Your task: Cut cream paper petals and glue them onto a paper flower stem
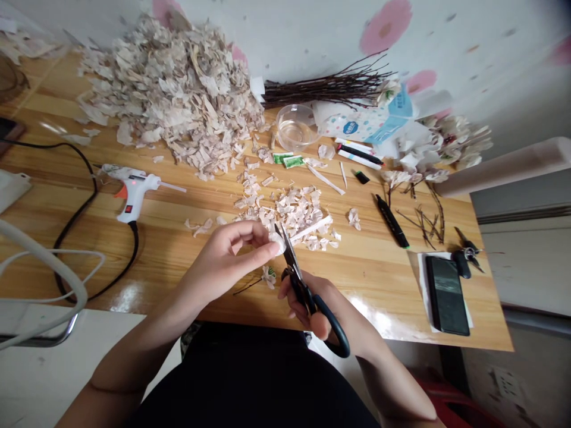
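Note:
My left hand (236, 255) pinches a small whitish petal-like piece (277, 242) between thumb and fingers. In my right hand (321, 303) is a pair of black-handled scissors (294, 267), the blades slightly apart and pointing away from me, right beside that piece. Just beyond both hands lies a loose pile of pale cut scraps (297, 208). Below the scissors' blades, a small white flower with a green centre (268, 277) on a thin dark stem rests near the table's front edge.
A white glue gun (136, 187) with a black cord lies left. A big heap of dry pale flakes (173, 95) stands behind, beside dark twigs (325, 88) and a clear plastic bowl (297, 126). Rightward are a black marker (391, 221), a phone (447, 294) and pliers-like cutters (468, 252).

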A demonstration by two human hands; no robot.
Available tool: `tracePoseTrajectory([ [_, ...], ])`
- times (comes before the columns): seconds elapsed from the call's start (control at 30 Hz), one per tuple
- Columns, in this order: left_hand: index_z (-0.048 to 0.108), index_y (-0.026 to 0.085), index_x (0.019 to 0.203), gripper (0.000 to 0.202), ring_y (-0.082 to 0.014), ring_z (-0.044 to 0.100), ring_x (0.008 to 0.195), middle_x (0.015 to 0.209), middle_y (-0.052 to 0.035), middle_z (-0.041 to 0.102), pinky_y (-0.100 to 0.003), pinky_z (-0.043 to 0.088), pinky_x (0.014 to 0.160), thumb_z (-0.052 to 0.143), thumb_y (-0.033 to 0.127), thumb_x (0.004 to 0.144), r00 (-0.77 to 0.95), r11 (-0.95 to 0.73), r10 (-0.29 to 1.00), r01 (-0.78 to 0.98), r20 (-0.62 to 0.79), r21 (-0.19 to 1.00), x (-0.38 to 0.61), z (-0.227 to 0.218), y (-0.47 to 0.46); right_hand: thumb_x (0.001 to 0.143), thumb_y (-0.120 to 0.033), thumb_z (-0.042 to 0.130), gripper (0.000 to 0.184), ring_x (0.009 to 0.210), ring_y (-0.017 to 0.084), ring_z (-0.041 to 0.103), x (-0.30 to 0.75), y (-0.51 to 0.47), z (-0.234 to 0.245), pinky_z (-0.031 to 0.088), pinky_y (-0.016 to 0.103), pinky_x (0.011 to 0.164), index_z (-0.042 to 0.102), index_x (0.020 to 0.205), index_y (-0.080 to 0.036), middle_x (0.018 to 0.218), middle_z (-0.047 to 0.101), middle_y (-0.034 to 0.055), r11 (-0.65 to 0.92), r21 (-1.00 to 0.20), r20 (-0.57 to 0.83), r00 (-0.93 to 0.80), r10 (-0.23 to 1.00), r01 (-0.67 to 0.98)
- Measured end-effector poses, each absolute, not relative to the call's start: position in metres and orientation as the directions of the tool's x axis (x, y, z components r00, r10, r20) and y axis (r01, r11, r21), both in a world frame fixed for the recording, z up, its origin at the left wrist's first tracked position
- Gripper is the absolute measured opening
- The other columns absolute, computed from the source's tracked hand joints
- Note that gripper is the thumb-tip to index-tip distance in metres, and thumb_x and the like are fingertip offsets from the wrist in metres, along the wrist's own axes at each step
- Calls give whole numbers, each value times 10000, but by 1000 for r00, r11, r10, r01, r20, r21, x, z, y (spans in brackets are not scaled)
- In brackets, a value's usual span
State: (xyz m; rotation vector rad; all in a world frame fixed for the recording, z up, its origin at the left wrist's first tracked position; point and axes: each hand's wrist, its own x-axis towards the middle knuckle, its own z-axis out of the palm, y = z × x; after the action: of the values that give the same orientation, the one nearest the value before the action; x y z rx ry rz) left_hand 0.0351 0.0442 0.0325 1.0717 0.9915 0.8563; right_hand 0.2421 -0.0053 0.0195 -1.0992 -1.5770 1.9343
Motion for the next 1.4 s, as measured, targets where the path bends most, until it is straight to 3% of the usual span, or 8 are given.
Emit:
tracePoseTrajectory([
  [0.33,631,195,755,121,-95,594,764,750,38,615,-186,441,745,714,267,806,313,244,927,-83,-207,966,32,32,44,684,-839,491,692,536,130,447,243,-8,19,472,270,538,574,869,-177,599,447,-32,-259,-952,-305,-559,771,163],
  [0.53,598,189,783,104,-113,622,786,788,26,616,-207,471,764,683,231,827,330,197,928,-36,-175,980,36,29,42,912,-502,582,317,423,77,404,227,-3,10,454,239,487,606,916,-186,561,432,-71,-252,-962,-212,-296,931,-104],
  [0.73,610,192,822,50,-87,580,756,778,41,615,-166,442,718,625,156,854,379,26,923,127,-73,992,41,37,39,836,-399,712,225,373,64,416,211,14,14,438,225,442,616,876,-199,553,490,-86,-266,-946,-239,-155,959,-184],
  [1.03,600,190,820,68,-102,580,784,799,31,617,-189,437,734,611,213,883,341,16,938,160,-70,987,41,35,39,854,-343,695,198,363,59,391,206,14,11,427,218,449,564,803,-204,517,453,-102,-249,-942,-222,-136,965,-224],
  [1.13,610,192,811,75,-112,593,779,792,26,631,-200,448,733,619,223,879,315,33,946,147,-78,989,43,32,39,864,-364,676,218,369,62,358,204,13,8,438,226,462,540,797,-207,519,410,-106,-231,-949,-211,-110,971,-214],
  [1.2,622,196,816,69,-121,602,774,792,20,643,-207,459,728,633,234,872,288,37,955,129,-73,991,44,31,39,890,-472,611,274,391,78,351,204,13,8,465,250,489,535,844,-213,537,388,-97,-206,-954,-183,-120,976,-216],
  [1.3,640,205,822,53,-137,618,800,813,10,661,-219,477,753,656,243,856,215,21,976,102,-42,995,45,31,39,860,-733,430,551,535,137,440,209,8,8,524,340,640,527,1009,-212,652,426,-44,-143,-978,-100,-257,961,-153],
  [1.4,663,210,826,59,-159,635,839,847,-5,682,-239,492,789,678,265,841,112,25,993,87,-35,996,46,33,39,805,-832,304,769,747,205,481,214,0,7,490,403,789,461,1202,-193,852,475,36,-70,-997,-77,-415,907,30],
])
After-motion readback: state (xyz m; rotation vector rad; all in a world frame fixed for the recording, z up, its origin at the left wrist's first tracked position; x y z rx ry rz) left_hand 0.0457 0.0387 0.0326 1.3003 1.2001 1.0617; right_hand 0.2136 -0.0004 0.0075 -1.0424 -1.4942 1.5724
